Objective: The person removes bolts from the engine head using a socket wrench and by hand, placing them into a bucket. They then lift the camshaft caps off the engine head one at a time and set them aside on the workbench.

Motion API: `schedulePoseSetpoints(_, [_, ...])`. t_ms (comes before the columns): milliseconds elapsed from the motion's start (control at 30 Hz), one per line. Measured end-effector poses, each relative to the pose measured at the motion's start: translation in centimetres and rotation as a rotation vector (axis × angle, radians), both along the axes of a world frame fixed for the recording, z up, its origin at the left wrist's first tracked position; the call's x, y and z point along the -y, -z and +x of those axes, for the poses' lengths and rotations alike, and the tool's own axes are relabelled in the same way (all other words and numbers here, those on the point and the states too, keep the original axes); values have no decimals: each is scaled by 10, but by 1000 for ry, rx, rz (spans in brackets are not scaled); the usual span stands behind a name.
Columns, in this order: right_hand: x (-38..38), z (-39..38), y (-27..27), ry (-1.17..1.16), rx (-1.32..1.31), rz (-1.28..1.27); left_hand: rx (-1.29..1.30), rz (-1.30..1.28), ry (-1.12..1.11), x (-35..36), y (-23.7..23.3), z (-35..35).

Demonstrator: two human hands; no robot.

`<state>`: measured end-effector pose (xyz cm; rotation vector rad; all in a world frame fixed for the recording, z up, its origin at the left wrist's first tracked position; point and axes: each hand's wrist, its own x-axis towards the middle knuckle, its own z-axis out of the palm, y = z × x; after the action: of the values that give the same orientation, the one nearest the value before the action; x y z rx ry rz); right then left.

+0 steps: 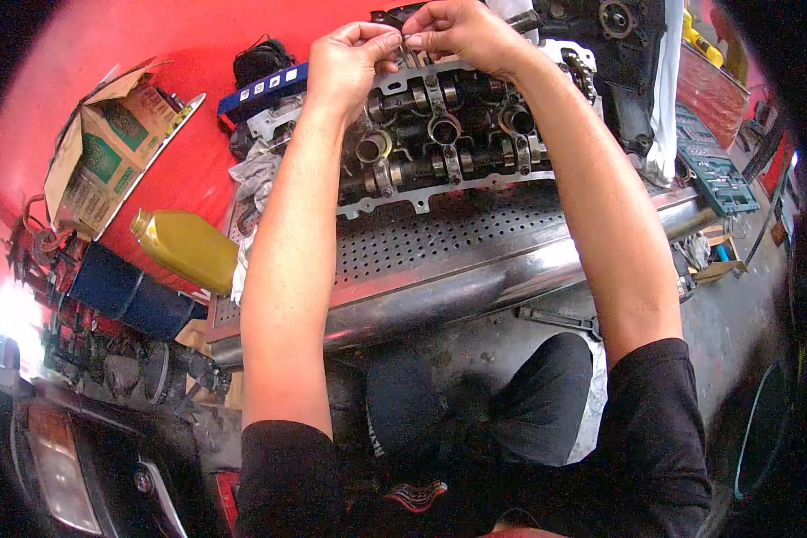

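A cylinder head (412, 168) with camshafts and round bores lies on a perforated metal bench (394, 251). Above its far edge my two hands meet, fingertips almost touching. My left hand (354, 56) is closed in a pinch, thumb against the fingers. Beside it my right hand (461, 38) is pinched as well, its fingers pointing left. A small thin dark piece seems to sit between the fingertips, too small to name. Part of the cylinder head's far edge is hidden behind the hands.
A blue box (262, 92) lies behind the cylinder head's left end. On the left are a yellow-gold bottle (184, 247) and an open cardboard box (107, 157). A dark engine part (614, 72) stands at the right, with a tool case (715, 166) beyond it.
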<state>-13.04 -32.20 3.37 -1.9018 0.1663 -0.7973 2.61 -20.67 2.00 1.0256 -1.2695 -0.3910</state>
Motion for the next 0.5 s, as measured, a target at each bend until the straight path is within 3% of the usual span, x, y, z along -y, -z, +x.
schedulePoseSetpoints(500, [-3, -2, -2, 15, -15, -22, 17, 26, 26, 1, 1, 7])
